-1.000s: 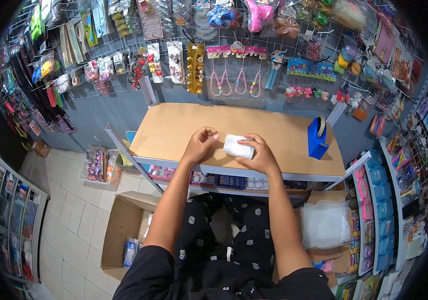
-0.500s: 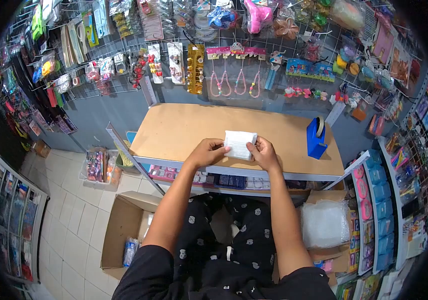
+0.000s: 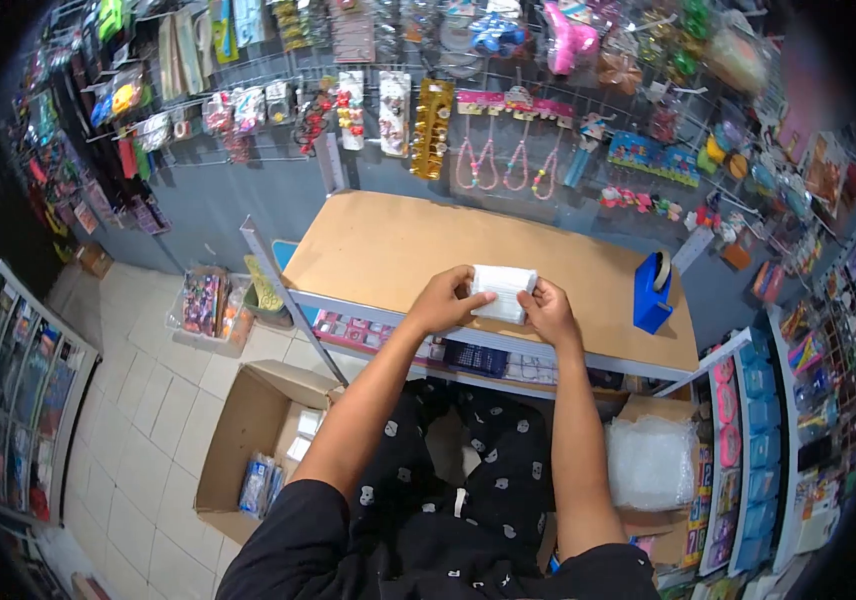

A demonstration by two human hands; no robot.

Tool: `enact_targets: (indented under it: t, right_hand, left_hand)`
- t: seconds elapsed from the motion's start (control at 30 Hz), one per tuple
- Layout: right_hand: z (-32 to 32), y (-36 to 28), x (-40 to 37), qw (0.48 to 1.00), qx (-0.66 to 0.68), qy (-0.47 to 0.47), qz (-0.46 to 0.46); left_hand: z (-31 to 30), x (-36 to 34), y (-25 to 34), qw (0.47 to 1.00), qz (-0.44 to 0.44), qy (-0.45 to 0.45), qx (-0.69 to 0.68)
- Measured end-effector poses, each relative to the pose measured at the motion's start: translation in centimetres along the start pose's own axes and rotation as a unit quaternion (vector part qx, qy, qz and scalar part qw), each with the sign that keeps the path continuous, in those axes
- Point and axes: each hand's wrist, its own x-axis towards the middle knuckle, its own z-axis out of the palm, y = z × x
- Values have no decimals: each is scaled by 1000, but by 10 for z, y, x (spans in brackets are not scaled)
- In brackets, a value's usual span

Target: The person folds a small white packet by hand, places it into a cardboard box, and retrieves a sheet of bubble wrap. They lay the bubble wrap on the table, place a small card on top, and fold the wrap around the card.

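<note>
A white, flat, squarish packet (image 3: 503, 292) is held above the front edge of the brown tabletop (image 3: 398, 240). My left hand (image 3: 445, 300) grips its left side, with the thumb lying across the front face. On the right side, my right hand (image 3: 551, 311) pinches the packet between thumb and fingers. What is inside the packet cannot be made out.
A blue tape dispenser (image 3: 653, 293) stands at the tabletop's right end. An open cardboard box (image 3: 223, 465) with packets sits on the floor at left, near a clear bin (image 3: 210, 310). Bubble-wrapped material (image 3: 653, 463) lies at right. Hanging goods cover the wall rack.
The view has turned, so the table and rack appear shifted right. My left thumb has moved further across the packet's face. Both hands still hold the packet.
</note>
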Motion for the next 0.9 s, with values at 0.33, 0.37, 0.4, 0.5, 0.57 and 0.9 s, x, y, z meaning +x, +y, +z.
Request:
enact_targets:
  t: [0.33, 0.37, 0.4, 0.5, 0.57, 0.9]
  right_hand:
    - [-10, 13, 6, 998, 65, 6, 3]
    - [-11, 14, 5, 999, 44, 13, 19]
    - [-12, 13, 6, 999, 24, 16, 36]
    - [-12, 19, 6, 999, 11, 25, 37]
    - [-14, 21, 7, 999, -7, 24, 20]
    - [-18, 25, 8, 998, -28, 40, 33]
  left_hand:
    - [-30, -169, -111, 878, 3, 307, -366]
    - [-43, -199, -131, 847, -23, 338, -409]
    - [-52, -227, -144, 804, -23, 397, -443]
    - [-92, -349, -204, 760, -219, 488, -369]
    - [-102, -422, -237, 697, -324, 581, -268]
    - [-38, -626, -295, 521, -556, 614, -206]
